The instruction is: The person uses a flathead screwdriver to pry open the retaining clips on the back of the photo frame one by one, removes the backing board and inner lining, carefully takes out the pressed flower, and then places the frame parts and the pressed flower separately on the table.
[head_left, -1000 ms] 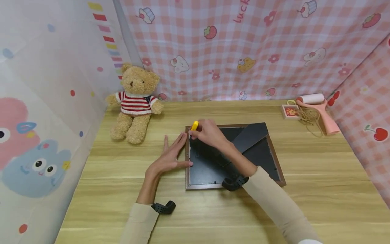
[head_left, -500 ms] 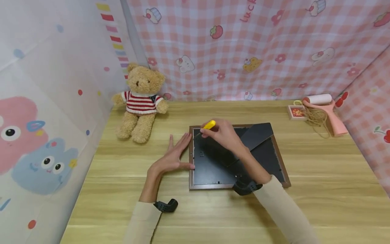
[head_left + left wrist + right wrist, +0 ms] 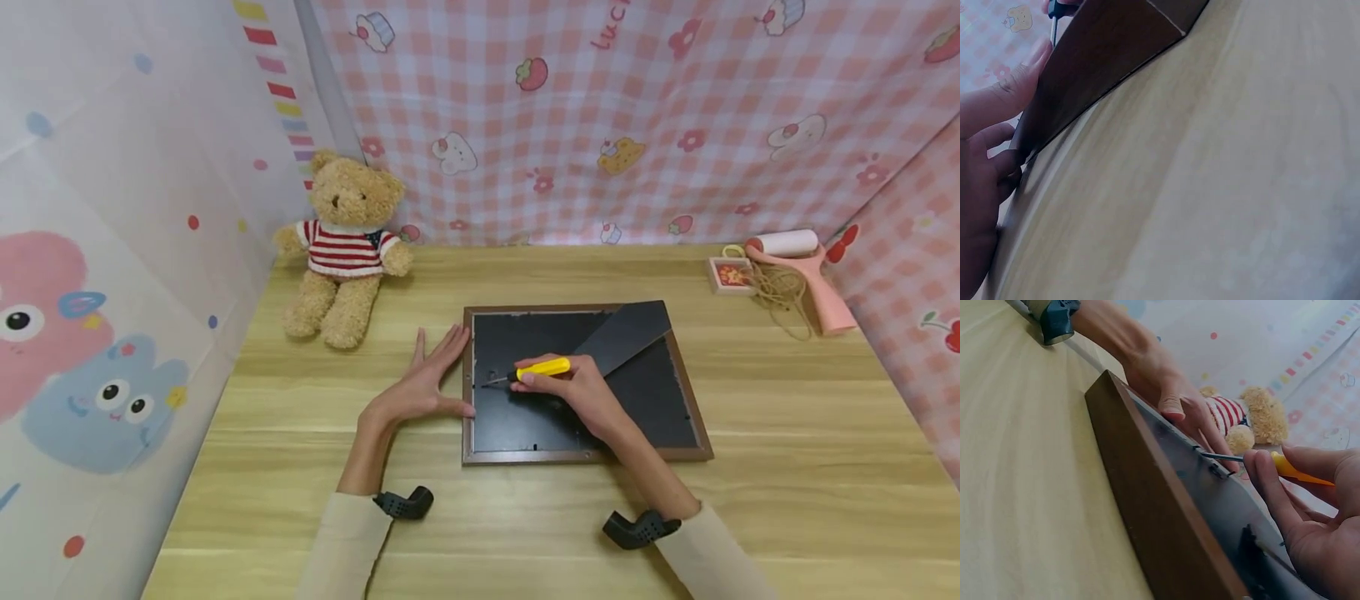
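Observation:
A picture frame (image 3: 525,457) lies face down on the table, its black backing board (image 3: 510,427) upward. My left hand (image 3: 416,392) rests against the frame's left side, fingers spread and thumb over the rim. My right hand (image 3: 596,398) pinches the yellow handle of a screwdriver (image 3: 546,368) above the board. The screwdriver's shaft points left, its tip at a small dark tab on the left inner edge, as the right wrist view also shows; whether it touches cannot be told. A black stand leg (image 3: 622,337) slants across the board's upper right.
A teddy bear (image 3: 347,250) in a striped shirt sits at the back left. At the back right lie a small box (image 3: 730,276), a coil of twine (image 3: 780,287), and a pink-handled roller (image 3: 813,287). Patterned cloth (image 3: 570,125) hangs behind the table.
My right hand has brought the screwdriver from the frame's upper left corner down toward the middle of the left edge, its handle now lying flatter. The left hand stays against the frame.

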Demonstrator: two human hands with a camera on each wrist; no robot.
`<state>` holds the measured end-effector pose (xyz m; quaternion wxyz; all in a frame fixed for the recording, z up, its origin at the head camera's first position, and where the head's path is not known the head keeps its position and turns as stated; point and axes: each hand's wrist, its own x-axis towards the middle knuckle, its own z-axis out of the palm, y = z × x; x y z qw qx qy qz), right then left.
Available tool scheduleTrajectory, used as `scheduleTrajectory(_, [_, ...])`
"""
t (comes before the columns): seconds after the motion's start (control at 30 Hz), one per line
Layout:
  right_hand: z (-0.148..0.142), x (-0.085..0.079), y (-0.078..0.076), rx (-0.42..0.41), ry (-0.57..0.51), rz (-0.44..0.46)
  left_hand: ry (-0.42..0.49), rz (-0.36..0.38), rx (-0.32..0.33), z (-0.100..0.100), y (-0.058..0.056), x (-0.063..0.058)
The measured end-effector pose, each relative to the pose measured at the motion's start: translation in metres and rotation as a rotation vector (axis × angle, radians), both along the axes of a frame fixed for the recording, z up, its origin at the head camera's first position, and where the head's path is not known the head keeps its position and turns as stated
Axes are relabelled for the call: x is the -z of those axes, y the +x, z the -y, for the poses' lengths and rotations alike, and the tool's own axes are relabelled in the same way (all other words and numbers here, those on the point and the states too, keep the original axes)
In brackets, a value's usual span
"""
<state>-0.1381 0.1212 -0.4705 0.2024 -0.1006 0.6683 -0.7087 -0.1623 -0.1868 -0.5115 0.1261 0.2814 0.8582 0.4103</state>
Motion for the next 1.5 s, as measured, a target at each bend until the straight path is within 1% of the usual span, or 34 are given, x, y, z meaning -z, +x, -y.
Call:
scheduleTrajectory(0.03, [0.001,0.001,0.000,0.001,0.001,0.003,-0.002,-0.002,0.001,0.000,-0.001,0.000])
scheduleTrajectory(0.2, [0.005,0.004,0.001,-0.004,0.004,0.011,-0.008,0.014,0.004,-0.001,0.000,-0.006])
scheduleTrajectory(0.37, [0.009,0.005,0.002,-0.001,0.038,-0.010,-0.023,0.012,0.002,-0.001,0.001,-0.007])
scheduleTrajectory(0.43, [0.010,0.004,0.002,-0.002,0.068,-0.030,-0.025,0.013,0.002,-0.001,0.001,-0.007])
scheduleTrajectory(0.5, [0.013,0.001,0.002,-0.009,0.100,-0.067,-0.028,0.014,0.002,0.000,0.001,-0.008])
scheduleTrajectory(0.6, [0.016,-0.004,0.001,-0.019,0.165,-0.154,-0.021,0.014,-0.001,0.000,0.001,-0.007])
scheduleTrajectory(0.73, [0.024,-0.012,-0.002,-0.036,0.220,-0.268,-0.007,0.005,-0.004,0.000,0.000,-0.001])
scheduleTrajectory(0.83, [0.031,-0.019,-0.003,-0.045,0.255,-0.335,0.007,0.000,-0.002,0.000,0.000,-0.001])
scheduleTrajectory(0.97, [0.040,-0.029,-0.004,-0.044,0.337,-0.419,0.006,-0.002,-0.004,-0.002,0.002,-0.006])
scheduleTrajectory(1.03, [0.044,-0.032,-0.004,-0.043,0.370,-0.448,0.002,-0.005,-0.004,-0.003,0.002,-0.006])
scheduleTrajectory(1.2, [0.051,-0.038,-0.002,-0.064,0.398,-0.473,0.016,-0.004,-0.006,-0.003,0.001,-0.004])
scheduleTrajectory(1.4, [0.059,-0.047,-0.003,-0.086,0.472,-0.566,0.011,0.004,-0.016,-0.002,-0.002,0.003])
scheduleTrajectory(1.47, [0.063,-0.050,-0.003,-0.096,0.504,-0.596,0.013,0.005,-0.017,-0.002,-0.002,0.004])
scheduleTrajectory(1.5, [0.065,-0.051,-0.003,-0.100,0.519,-0.612,0.009,0.009,-0.019,-0.001,-0.001,0.003])
